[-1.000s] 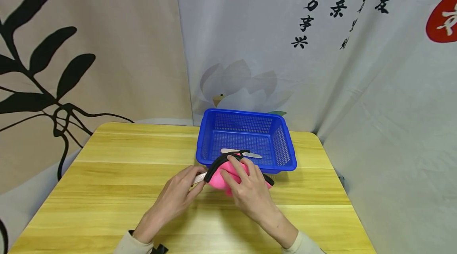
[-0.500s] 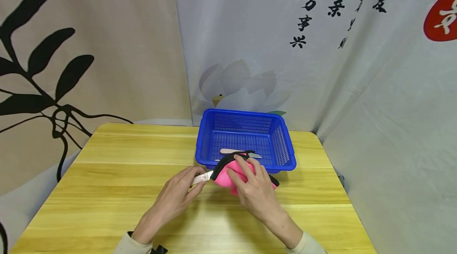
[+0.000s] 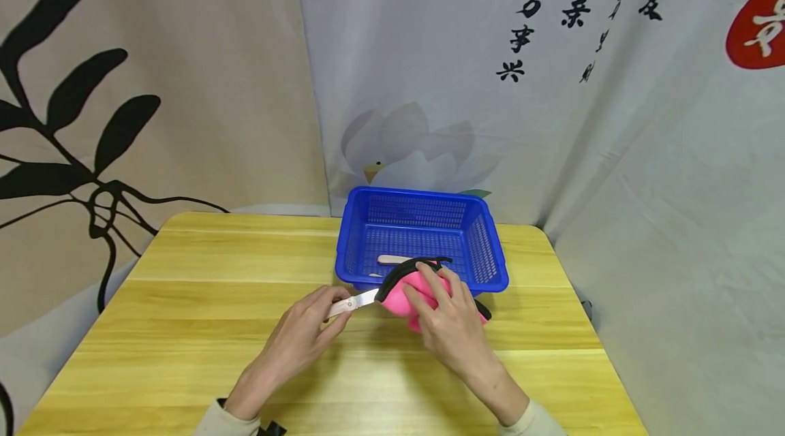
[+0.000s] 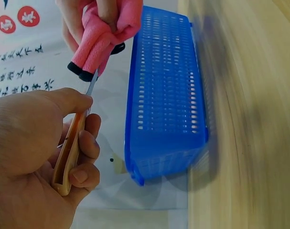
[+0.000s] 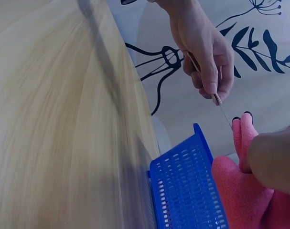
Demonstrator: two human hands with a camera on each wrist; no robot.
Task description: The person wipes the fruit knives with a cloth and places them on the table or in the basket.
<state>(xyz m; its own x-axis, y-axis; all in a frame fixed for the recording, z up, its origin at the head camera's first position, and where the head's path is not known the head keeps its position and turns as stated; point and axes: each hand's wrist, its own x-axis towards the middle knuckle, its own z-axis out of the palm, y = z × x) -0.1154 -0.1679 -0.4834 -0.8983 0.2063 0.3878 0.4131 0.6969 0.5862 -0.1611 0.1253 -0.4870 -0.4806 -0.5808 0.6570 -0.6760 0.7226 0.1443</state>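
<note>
My left hand point(image 3: 297, 330) grips the pale handle of a folding knife point(image 3: 346, 304), its blade unfolded and pointing right. Part of the blade shows bare; the tip is hidden in a pink cloth point(image 3: 401, 298) with black edging. That cloth is folded and pinched in my right hand point(image 3: 456, 337), just in front of the basket. In the left wrist view the handle point(image 4: 68, 155) lies along my curled fingers, and the blade runs up to the edge of the pink cloth point(image 4: 94, 47). From the right wrist the cloth point(image 5: 240, 191) looks bunched under my right fingers.
A blue perforated basket point(image 3: 423, 194) stands at the back of the wooden table point(image 3: 233, 272). Inside it lies another pale-handled knife point(image 3: 392, 259), partly covered by the cloth. Printed curtains point(image 3: 233, 82) hang behind and beside the table.
The right hand and cloth have slid to the right, away from the left hand, baring more of the blade. My left hand has stayed nearly still.
</note>
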